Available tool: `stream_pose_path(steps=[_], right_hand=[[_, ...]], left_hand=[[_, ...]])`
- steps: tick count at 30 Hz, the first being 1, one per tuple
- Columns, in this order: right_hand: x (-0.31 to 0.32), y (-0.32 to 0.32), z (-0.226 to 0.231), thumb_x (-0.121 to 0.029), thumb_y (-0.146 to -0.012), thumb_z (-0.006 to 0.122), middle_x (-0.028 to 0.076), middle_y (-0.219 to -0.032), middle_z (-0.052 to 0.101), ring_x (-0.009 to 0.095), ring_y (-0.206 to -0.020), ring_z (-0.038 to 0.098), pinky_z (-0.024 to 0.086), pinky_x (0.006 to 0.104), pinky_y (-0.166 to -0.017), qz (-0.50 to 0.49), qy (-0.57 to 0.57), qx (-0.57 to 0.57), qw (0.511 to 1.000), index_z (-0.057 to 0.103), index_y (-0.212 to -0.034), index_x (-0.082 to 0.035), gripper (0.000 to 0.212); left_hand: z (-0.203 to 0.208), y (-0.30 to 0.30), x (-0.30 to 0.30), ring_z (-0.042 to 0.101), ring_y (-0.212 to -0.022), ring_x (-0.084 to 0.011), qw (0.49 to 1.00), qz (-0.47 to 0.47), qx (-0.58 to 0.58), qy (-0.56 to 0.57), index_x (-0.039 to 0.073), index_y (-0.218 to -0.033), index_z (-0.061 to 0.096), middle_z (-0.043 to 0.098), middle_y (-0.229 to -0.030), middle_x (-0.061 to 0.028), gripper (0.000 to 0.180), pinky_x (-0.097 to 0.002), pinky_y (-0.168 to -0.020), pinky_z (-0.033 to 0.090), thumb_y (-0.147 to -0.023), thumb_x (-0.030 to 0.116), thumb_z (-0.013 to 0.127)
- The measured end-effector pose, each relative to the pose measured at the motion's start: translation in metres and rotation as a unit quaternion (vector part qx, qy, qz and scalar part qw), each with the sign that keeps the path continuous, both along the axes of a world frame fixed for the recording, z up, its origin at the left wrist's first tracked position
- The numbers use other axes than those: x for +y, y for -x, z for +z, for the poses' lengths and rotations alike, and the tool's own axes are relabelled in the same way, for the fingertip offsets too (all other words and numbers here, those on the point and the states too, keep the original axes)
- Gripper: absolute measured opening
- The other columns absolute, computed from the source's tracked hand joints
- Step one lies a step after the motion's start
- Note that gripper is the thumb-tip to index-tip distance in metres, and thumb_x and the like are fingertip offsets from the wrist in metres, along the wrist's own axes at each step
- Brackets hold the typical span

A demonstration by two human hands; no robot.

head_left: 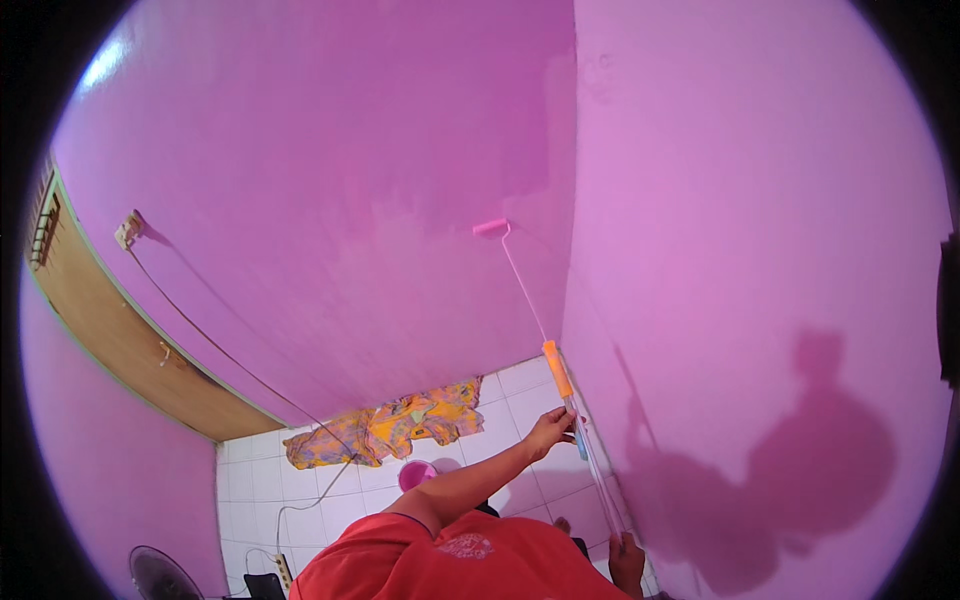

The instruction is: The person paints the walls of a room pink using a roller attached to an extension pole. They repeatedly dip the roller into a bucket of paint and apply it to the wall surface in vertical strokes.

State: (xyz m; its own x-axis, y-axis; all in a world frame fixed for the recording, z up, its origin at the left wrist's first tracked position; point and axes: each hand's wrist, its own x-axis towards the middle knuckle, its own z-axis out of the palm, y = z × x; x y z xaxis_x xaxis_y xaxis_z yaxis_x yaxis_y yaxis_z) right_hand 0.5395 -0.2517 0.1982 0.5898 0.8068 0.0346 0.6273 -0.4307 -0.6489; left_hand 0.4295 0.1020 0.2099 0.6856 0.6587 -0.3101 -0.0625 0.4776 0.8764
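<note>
From my distant place, I had both hands on one pole (600,478). The left hand (549,432) was closed around it just under the orange handle (557,368); the right hand (627,562) was closed at its lower part, beside the red shirt (430,570). I believe the grips were set well apart so that the upper one could guide and the lower one could push and steady. Up and to the left from the left grip, the roller (491,229) was at the wall (400,130); whether it pressed there, I could not tell. The long pole seemed useful for the reach. To the left of the left grip, the pink bucket (405,473) stood on the floor (525,405), probably to be near. Behind it, along the wall's foot, lay a cloth (400,425), perhaps to catch drips.
</note>
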Motion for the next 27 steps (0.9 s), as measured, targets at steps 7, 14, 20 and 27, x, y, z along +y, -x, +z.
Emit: stream_pose_path(steps=[7,14,20,27], right_hand=[[0.012,-0.024,0.023,-0.031,-0.097,0.058,0.025,-0.07,0.063,0.046,-0.067,0.063,0.046,0.0509,-0.058,0.0,-0.035,0.009,0.999,0.063,-0.102,0.0,0.033],[0.086,-0.039,0.075,-0.033,-0.097,0.057,0.026,-0.084,0.065,0.047,-0.079,0.063,0.048,0.053,-0.068,-0.033,-0.068,0.086,0.993,0.062,-0.107,0.001,0.036],[0.074,-0.039,0.033,-0.037,-0.096,0.057,0.025,-0.079,0.066,0.047,-0.077,0.064,0.048,0.0545,-0.067,-0.019,-0.067,0.019,0.997,0.063,-0.107,-0.001,0.038],[0.016,-0.022,-0.006,-0.037,-0.095,0.059,0.026,-0.071,0.065,0.047,-0.07,0.065,0.049,0.0543,-0.061,-0.034,0.051,0.03,0.998,0.066,-0.105,-0.003,0.036]], left_hand=[[0.083,-0.025,0.003,0.064,-0.101,-0.0175,0.993,-0.004,-0.023,-0.113,0.004,-0.122,0.059,0.066,-0.11,-0.0077,0.038,-0.0337,-0.081,0.054,-0.104,0.036,0.051],[0.176,-0.051,0.057,0.064,-0.094,-0.0147,0.975,0.026,-0.097,-0.197,0.005,-0.12,0.061,0.067,-0.106,-0.0046,0.034,-0.0317,-0.077,0.053,-0.104,0.033,0.052],[0.114,-0.047,0.059,0.063,-0.088,-0.0145,0.992,0.0,-0.046,-0.118,0.005,-0.114,0.063,0.066,-0.099,-0.0042,0.033,-0.0315,-0.072,0.055,-0.103,0.034,0.053],[0.012,-0.034,0.025,0.064,-0.096,-0.0184,0.999,-0.029,0.003,0.036,0.005,-0.12,0.06,0.065,-0.112,-0.0067,0.034,-0.0349,-0.079,0.056,-0.103,0.034,0.053]])
